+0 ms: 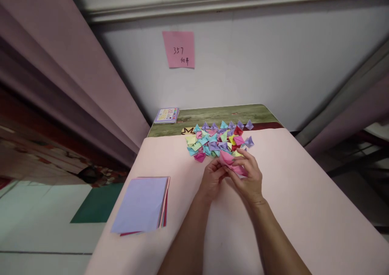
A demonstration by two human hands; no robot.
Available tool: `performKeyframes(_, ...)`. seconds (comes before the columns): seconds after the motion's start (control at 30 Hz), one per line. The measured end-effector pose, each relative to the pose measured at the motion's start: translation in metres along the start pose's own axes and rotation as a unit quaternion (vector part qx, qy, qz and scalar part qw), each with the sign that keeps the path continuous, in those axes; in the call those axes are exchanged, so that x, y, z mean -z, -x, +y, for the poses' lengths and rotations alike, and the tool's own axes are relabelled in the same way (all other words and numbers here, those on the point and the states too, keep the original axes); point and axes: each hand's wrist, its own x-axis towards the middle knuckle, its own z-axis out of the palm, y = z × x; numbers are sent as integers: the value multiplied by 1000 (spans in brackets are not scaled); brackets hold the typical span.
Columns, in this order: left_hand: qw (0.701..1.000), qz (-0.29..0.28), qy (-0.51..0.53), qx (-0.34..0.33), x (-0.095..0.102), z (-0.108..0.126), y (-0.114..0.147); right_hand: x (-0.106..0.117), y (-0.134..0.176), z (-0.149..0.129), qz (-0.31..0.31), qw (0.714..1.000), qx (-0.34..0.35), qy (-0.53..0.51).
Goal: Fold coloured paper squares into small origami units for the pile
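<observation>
**Pink paper (226,158) pinched between left hand (212,177) and right hand (251,178)**

The pink paper, partly folded, is held at the near edge of a cluster of folded paper pieces (213,146), over the worktop (304,202). Its lower left part is clamped by the fingertips of the left hand; its right part is gripped between the thumb and fingers of the right hand. Whether the worktop is touched by the paper cannot be told.

The cluster is made up of small pointed shapes in purple, turquoise, yellow, green, red and pink, packed close together. Its near left corner is marked by a magenta piece (199,157), and a few purple ones are set at its far right. Some pieces are partly hidden by the right hand.

To the left, well apart from the hands, a stack of paper sheets (140,205) is topped by a lilac one, with red edges showing beneath. At the far left corner, a printed booklet (167,115) is seen. A pink note (178,50) marked "357" is fixed to the wall (243,60).
</observation>
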Motion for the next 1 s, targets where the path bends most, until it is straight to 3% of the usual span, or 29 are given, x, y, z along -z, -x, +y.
performKeyframes(0.07,1000,-1,-25,0,1,1,0,-1,1,1,5,999,-36,-32)
performKeyframes(0.17,996,0,-86,5,4,2,0,0,2,5,20,981,-156,-117)
performKeyframes(0.27,989,4,-146,-3,6,5,0,2,0,11,-37,943,-281,-175)
performKeyframes(0.4,976,-3,-219,-12,4,9,1,4,-1,14,-108,892,-366,-241)
performKeyframes(0.47,974,-4,-227,-9,2,9,2,4,-2,11,-105,882,-383,-255)
performKeyframes(0.7,974,28,-227,6,6,4,0,3,-4,3,-56,885,-391,-247)
performKeyframes(0.83,964,3,-266,14,8,4,-1,2,-2,9,-33,872,-406,-271)
performKeyframes(1.0,971,5,-236,30,6,0,-1,3,-1,13,9,893,-388,-226)
